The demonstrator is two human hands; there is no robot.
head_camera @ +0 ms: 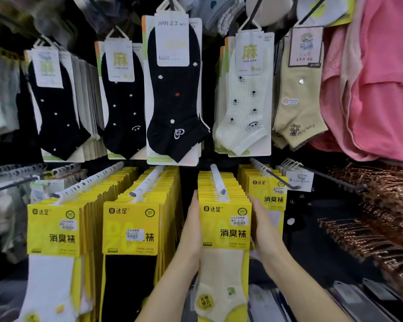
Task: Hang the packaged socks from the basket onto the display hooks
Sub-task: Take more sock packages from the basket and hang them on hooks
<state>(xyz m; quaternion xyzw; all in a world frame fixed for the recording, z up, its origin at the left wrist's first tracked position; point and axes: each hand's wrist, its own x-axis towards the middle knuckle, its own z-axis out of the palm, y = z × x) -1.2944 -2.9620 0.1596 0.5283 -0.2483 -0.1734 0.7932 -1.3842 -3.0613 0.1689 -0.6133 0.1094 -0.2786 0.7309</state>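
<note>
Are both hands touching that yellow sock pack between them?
Touching. The head view shows the left hand flat against the left edge of the pack and the right hand against its right edge, with no gap.

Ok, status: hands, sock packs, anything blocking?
Left hand flat against the left side of the yellow sock packs, right hand flat against the right side. Packs hang on the white hook. Nothing blocking.

We have a single view, from a wide-angle camera on the person's head. It faces the display hooks [218, 180] head-on, tilted a little down, and sits close: the left hand [192, 228] and right hand [264, 226] reach in from the bottom edge. Yellow packs [226, 224] fill the lower half; the edges bend and blur.
</note>
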